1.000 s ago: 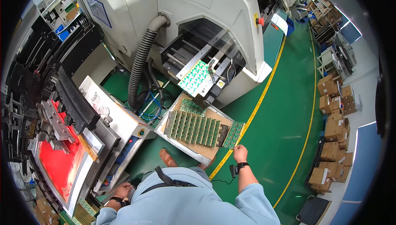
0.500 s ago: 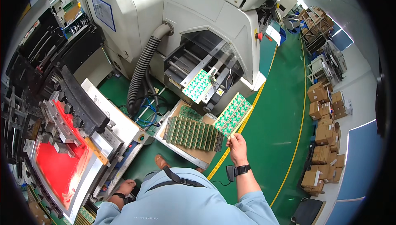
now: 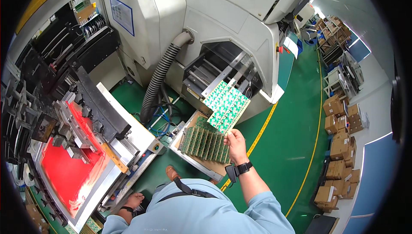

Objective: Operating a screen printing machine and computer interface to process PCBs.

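Note:
My right hand (image 3: 235,144) pinches the near corner of a green and white printed circuit board panel (image 3: 231,112). The panel is held flat in front of the machine's opening and overlaps a second board panel (image 3: 214,95) lying on the conveyor rails. Whether the two touch I cannot tell. Below them, a row of several circuit board panels (image 3: 201,144) stands on edge on a cardboard-covered cart (image 3: 178,141). My left hand (image 3: 134,200) hangs low beside my body with curled fingers, near the printer table. Anything in it is hidden.
A white machine (image 3: 223,15) with a ribbed grey hose (image 3: 161,73) rises ahead. At left stands a screen-printing frame with red ink (image 3: 71,169) and a wooden-handled tool (image 3: 115,157). Blue cables (image 3: 161,124) lie on the floor. Cardboard boxes (image 3: 339,141) line the right wall.
My right hand has carried the board panel leftward, over to the panel on the conveyor. My view has shifted, and my left hand stays low at my side.

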